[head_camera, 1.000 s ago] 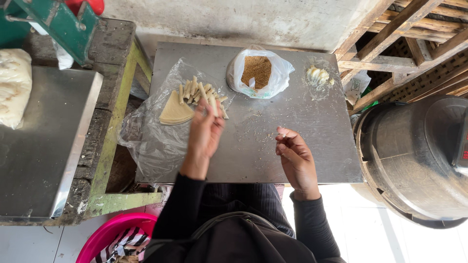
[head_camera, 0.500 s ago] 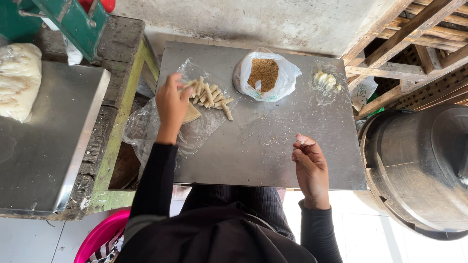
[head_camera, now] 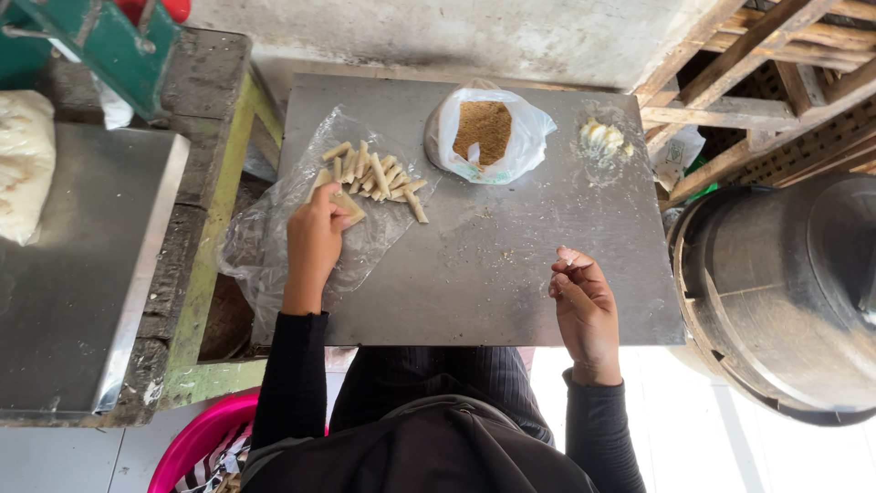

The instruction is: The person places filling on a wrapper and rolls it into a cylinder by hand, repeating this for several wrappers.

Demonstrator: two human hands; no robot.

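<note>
My left hand rests on a clear plastic sheet at the left of a steel worktop. Its fingertips pinch a flat tan wrapper at the near edge of a pile of thin rolled pastry sticks. My right hand hovers over the worktop's front right part with fingers curled in, and nothing shows in it. An open white plastic bag of brown crumbly filling sits at the back centre. A small heap of pale lumps lies at the back right.
A large round metal pot stands to the right, below wooden framing. On the left are a second steel surface with white dough, a green machine part, and a pink basket on the floor.
My left hand went from the middle of the worktop to the left, onto the wrappers by the pile. My right hand shifted right and curled its fingers.
</note>
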